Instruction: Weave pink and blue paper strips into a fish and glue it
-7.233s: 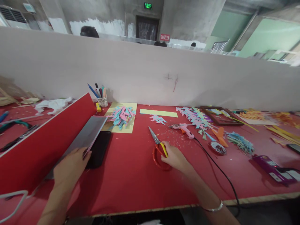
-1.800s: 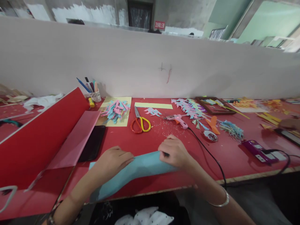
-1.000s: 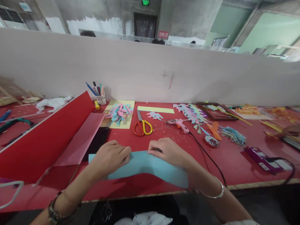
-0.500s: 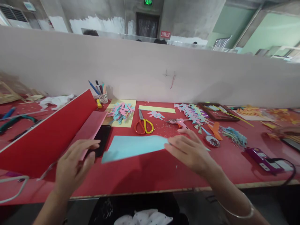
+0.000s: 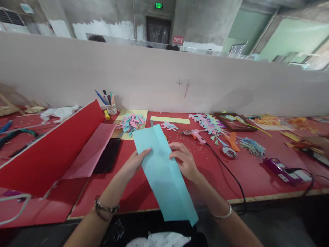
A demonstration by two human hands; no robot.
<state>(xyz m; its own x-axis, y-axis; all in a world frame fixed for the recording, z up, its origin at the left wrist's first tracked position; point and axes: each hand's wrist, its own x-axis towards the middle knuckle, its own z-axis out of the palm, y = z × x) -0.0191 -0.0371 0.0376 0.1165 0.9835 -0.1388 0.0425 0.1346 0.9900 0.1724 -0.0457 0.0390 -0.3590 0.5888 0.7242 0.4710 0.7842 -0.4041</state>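
Observation:
A sheet of light blue paper (image 5: pixel 161 171), with a fold running along its right side, is held up at a slant over the table's front edge. My left hand (image 5: pixel 137 160) grips its left edge, thumb on top and fingers behind. On the right edge, my right hand (image 5: pixel 183 160) pinches the folded strip. Behind the sheet, the scissors are almost wholly hidden. Just beyond lie small pink and blue paper cuttings (image 5: pixel 169 126) and a pink glue gun (image 5: pixel 196 134) with a black cord.
At left, a red board (image 5: pixel 59 147) leans upright beside pink paper (image 5: pixel 89 151) and a black phone (image 5: pixel 108 156). A pen cup (image 5: pixel 111 108) stands near the partition. A purple power strip (image 5: pixel 282 171) lies at right, near another person's hand (image 5: pixel 313 142).
The blue sheet has turned from lying crosswise to a steep slant, nearer me. My left hand has come over from beside the phone and taken hold of it. My right hand has moved left.

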